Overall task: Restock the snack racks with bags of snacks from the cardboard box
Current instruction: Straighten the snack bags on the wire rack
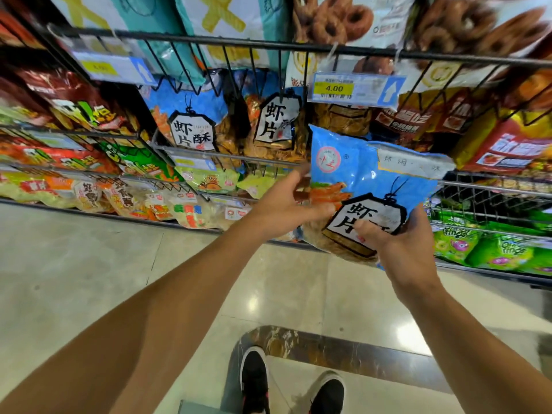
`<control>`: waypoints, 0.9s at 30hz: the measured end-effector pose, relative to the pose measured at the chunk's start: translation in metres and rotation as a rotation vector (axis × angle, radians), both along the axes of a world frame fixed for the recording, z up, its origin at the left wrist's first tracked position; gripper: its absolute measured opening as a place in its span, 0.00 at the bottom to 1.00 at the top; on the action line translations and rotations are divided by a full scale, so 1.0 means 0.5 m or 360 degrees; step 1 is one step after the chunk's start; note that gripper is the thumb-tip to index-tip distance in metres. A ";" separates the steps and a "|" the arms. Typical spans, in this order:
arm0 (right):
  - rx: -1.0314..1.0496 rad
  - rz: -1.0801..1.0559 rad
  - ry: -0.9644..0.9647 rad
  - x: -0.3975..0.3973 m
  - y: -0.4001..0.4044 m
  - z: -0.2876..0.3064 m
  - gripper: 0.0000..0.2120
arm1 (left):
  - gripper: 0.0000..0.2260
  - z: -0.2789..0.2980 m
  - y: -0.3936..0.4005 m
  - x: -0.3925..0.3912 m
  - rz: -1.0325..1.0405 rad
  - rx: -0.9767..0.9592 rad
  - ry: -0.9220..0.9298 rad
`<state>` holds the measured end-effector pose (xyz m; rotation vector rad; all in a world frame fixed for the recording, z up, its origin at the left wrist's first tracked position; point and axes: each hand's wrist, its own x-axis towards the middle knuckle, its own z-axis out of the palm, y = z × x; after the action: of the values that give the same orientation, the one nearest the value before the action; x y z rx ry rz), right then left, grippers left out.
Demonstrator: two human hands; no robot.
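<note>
I hold a blue bag of prawn crackers (370,177) in front of the wire snack rack (268,47). My right hand (397,246) grips its lower right corner, thumb over the black-and-white label. My left hand (286,204) holds the bag's left edge with fingers spread. Two matching blue bags (191,127) stand in the rack compartment just behind and left of the held one. The cardboard box is out of view.
A 4.00 price tag (355,88) hangs on the rack's upper rail. Doughnut-snack bags (334,22) fill the shelf above, red bags (504,144) sit right, green bags (490,249) lower right. Glossy tiled floor (89,264) lies below, with my two black shoes (257,380).
</note>
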<state>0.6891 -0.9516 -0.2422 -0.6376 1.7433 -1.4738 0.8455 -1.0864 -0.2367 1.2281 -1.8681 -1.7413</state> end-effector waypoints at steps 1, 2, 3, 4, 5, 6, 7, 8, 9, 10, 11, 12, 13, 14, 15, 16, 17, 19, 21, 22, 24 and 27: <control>-0.0025 0.0067 0.0027 -0.008 -0.006 0.006 0.28 | 0.25 0.006 0.000 -0.006 0.0007 -0.0087 -0.0013; -0.0053 0.0131 0.0069 -0.014 -0.013 0.014 0.29 | 0.21 0.015 0.001 -0.012 0.0046 -0.0205 -0.0008; -0.0082 0.0167 0.0147 -0.020 -0.020 0.024 0.30 | 0.19 0.025 0.002 -0.017 0.0082 -0.0316 0.0012; -0.0111 0.0177 0.0251 -0.028 -0.027 0.034 0.30 | 0.18 0.038 0.005 -0.022 0.0102 -0.0417 0.0043; -0.0142 0.0175 0.0373 -0.035 -0.033 0.046 0.28 | 0.18 0.050 0.008 -0.027 0.0114 -0.0516 0.0084; -0.0176 0.0159 0.0479 -0.040 -0.038 0.059 0.26 | 0.18 0.063 0.009 -0.032 0.0117 -0.0645 0.0125; -0.0216 0.0121 0.0557 -0.044 -0.043 0.071 0.24 | 0.19 0.078 0.009 -0.038 0.0120 -0.0798 0.0155; -0.0261 0.0050 0.0600 -0.047 -0.048 0.082 0.23 | 0.20 0.090 0.006 -0.043 0.0125 -0.0930 0.0174; -0.0310 -0.0041 0.0622 -0.049 -0.055 0.092 0.23 | 0.21 0.101 0.001 -0.047 0.0128 -0.1016 0.0207; -0.0357 -0.0124 0.0634 -0.051 -0.063 0.098 0.24 | 0.23 0.110 -0.007 -0.050 0.0121 -0.1073 0.0253; -0.0388 -0.0176 0.0634 -0.053 -0.071 0.098 0.25 | 0.23 0.115 -0.015 -0.052 0.0097 -0.1143 0.0296; -0.0396 -0.0196 0.0622 -0.056 -0.078 0.094 0.25 | 0.24 0.117 -0.022 -0.050 0.0059 -0.1232 0.0309; -0.0363 -0.0190 0.0633 -0.058 -0.084 0.083 0.24 | 0.24 0.112 -0.029 -0.044 0.0018 -0.1313 0.0276; -0.0311 -0.0178 0.0676 -0.060 -0.090 0.069 0.22 | 0.26 0.099 -0.038 -0.034 -0.0027 -0.1366 0.0186; -0.0259 -0.0166 0.0727 -0.062 -0.095 0.056 0.21 | 0.28 0.081 -0.049 -0.019 -0.0062 -0.1391 0.0036; -0.0230 -0.0165 0.0753 -0.065 -0.101 0.043 0.20 | 0.31 0.058 -0.060 0.001 -0.0078 -0.1405 -0.0170; -0.0224 -0.0174 0.0735 -0.065 -0.107 0.035 0.20 | 0.33 0.034 -0.073 0.021 -0.0085 -0.1416 -0.0396; -0.0235 -0.0176 0.0693 -0.066 -0.120 0.027 0.21 | 0.37 -0.009 -0.097 0.053 -0.0122 -0.1409 -0.0837; -0.0214 -0.0146 0.0730 -0.068 -0.126 0.020 0.21 | 0.39 -0.038 -0.109 0.064 -0.0223 -0.1288 -0.1184; -0.0195 -0.0121 0.0770 -0.070 -0.130 0.017 0.20 | 0.40 -0.047 -0.109 0.063 -0.0254 -0.1239 -0.1272; -0.0176 -0.0081 0.0743 -0.071 -0.142 0.014 0.21 | 0.39 -0.060 -0.101 0.056 -0.0273 -0.1230 -0.1311; -0.0116 0.0011 0.0709 -0.083 -0.170 0.008 0.24 | 0.40 -0.078 -0.089 0.049 -0.0253 -0.1231 -0.1361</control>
<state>0.6473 -1.0365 -0.2382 -1.0743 2.0185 -1.4736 0.8700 -1.1307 -0.2757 1.5891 -2.7444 -0.3441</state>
